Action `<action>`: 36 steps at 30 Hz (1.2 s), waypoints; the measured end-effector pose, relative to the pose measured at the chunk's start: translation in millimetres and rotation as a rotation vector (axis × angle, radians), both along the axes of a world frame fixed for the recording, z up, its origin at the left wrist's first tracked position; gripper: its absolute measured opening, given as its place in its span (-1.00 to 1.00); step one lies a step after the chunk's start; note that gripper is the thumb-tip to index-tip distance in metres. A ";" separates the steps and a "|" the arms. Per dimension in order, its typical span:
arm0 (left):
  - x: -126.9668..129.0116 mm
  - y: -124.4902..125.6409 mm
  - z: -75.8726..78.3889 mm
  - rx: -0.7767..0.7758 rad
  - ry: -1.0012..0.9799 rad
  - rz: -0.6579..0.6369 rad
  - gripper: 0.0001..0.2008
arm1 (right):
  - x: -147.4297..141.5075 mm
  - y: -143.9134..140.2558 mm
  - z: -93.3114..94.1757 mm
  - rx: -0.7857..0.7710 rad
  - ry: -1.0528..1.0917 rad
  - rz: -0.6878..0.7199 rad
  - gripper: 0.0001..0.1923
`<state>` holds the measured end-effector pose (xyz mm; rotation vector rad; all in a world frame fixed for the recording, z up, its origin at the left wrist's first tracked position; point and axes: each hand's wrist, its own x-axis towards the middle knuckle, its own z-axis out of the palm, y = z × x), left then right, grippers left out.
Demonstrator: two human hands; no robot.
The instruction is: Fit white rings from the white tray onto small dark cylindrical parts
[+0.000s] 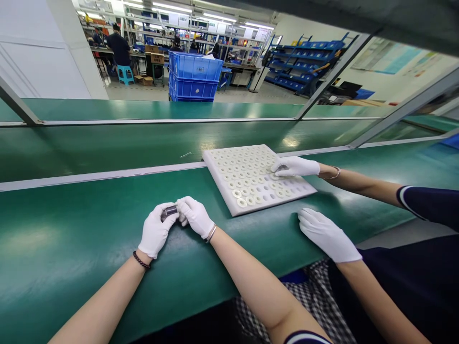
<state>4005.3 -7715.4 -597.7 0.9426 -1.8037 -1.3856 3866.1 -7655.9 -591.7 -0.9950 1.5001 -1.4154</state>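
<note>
Both of the person's gloved hands met over the green bench surface (71, 239), at about the 9 o'clock side of the white perforated tray (229, 200). The left hand (155, 233) was curled, its fingers (165, 220) closed around a small dark metal cylinder (169, 210) — only the upper end of the part showed between the gloves. The right hand (195, 216) sat at the cylinder's 3 o'clock, fingers bent and nearly closed, fingertips pressed against the part's end; whether it gripped or merely steadied the part could not be determined. The tray lay flat on the bench, rotated slightly, with white rings (237, 193) seated in many of its holes. A co-worker's hands were also in view — one gloved hand (294, 166) rested on the tray's 2 o'clock area with fingers loosely extended over the rings, the other gloved hand (328, 235) lay flat and open on the bench at the tray's 5 o'clock, touching nothing else. Stacked blue crates (193, 76) stood beyond the bench at 12 o'clock.
</note>
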 end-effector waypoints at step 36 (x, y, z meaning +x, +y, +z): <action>7.3 -25.5 0.3 -0.327 -0.340 -0.260 -0.53 | -199.6 128.2 37.3 0.342 0.904 -0.729 -0.69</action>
